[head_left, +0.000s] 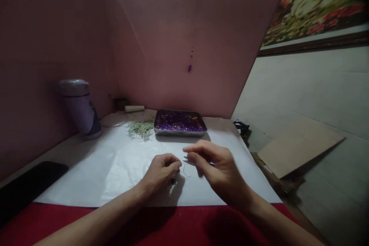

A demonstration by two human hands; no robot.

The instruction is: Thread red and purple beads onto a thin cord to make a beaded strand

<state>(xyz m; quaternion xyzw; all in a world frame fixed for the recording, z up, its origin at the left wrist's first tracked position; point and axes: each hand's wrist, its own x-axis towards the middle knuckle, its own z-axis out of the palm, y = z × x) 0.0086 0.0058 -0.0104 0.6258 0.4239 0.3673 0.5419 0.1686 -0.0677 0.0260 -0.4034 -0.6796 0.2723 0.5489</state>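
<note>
Over the white sheet, my left hand (165, 165) is closed in a pinch on a fine thread (186, 173). A small dark, shiny piece (173, 180) hangs just beneath its fingers; its kind is too small to make out. My right hand (215, 159), slightly blurred, is closed around small pointed snips (186, 159). Their two metal tips stand apart and point left, close to the fingertips of my left hand and the thread. Most of the tool is hidden by my fingers, with a bit of blue showing below them.
A metal tray (181, 133) of purple beads stands behind my hands. Left of it lie tangled green threads (141, 129) and a pale roll (134, 108). A lilac tumbler (82, 111) and a black flat object (31, 182) are farther left. A beaded strand (189, 68) hangs before the pink panel.
</note>
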